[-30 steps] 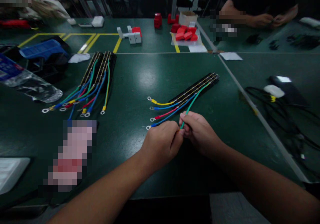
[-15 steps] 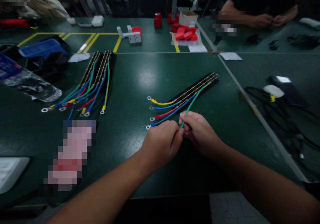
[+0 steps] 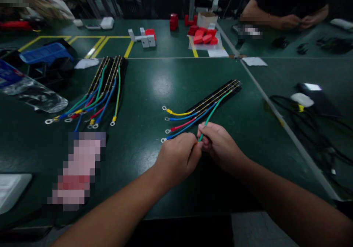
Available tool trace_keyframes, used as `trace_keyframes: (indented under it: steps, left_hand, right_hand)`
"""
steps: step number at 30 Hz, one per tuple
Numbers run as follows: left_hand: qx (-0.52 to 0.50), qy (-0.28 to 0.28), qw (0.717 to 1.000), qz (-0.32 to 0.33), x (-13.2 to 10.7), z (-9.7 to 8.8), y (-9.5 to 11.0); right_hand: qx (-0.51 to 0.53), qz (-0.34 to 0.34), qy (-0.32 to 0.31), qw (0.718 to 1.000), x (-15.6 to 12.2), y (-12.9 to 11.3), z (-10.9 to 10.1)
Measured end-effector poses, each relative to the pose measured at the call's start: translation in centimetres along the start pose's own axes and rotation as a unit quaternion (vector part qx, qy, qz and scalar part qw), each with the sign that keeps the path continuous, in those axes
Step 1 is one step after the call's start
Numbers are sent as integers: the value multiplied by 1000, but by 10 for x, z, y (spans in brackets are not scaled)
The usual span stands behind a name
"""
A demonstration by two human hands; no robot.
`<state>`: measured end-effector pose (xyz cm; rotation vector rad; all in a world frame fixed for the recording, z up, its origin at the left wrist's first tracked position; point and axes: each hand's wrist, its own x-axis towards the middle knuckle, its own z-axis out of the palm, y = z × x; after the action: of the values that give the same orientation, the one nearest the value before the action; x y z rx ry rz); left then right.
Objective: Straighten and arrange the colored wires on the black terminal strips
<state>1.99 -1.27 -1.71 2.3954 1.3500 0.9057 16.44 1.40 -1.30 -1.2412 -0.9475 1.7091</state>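
A green wire (image 3: pixel 212 109) runs from the far end of a black terminal strip (image 3: pixel 228 87) down into my two hands. My left hand (image 3: pixel 179 157) is closed around the wire's near end, which its fingers hide. Just to the right, my right hand (image 3: pixel 220 144) pinches the same wire a little higher up. Left of the strip fan out a yellow wire (image 3: pixel 179 114), a red wire (image 3: pixel 183 124) and two blue wires, each ending in a ring terminal. The lower blue wire's ring terminal (image 3: pixel 163 140) lies beside my left knuckles.
More wired strips (image 3: pixel 114 72) lie at the left, near a plastic bottle (image 3: pixel 35 90) and a blue tray (image 3: pixel 44 53). A blurred-out phone-like object (image 3: pixel 79 166) is at front left. Red blocks (image 3: pixel 204 36) sit at the back. Black cables (image 3: pixel 306 129) lie right; a person's hands (image 3: pixel 300 22) work beyond.
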Motion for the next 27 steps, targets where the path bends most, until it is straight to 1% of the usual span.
trace_keyframes:
  steps: [8, 27]
  left_hand:
    - [-3, 6, 1000, 1, -1, 0, 0]
    - [5, -3, 1000, 2, 0, 1, 0]
  right_hand:
    - [9, 7, -2, 1000, 0, -1, 2]
    - [3, 10, 2, 1000, -1, -3, 2]
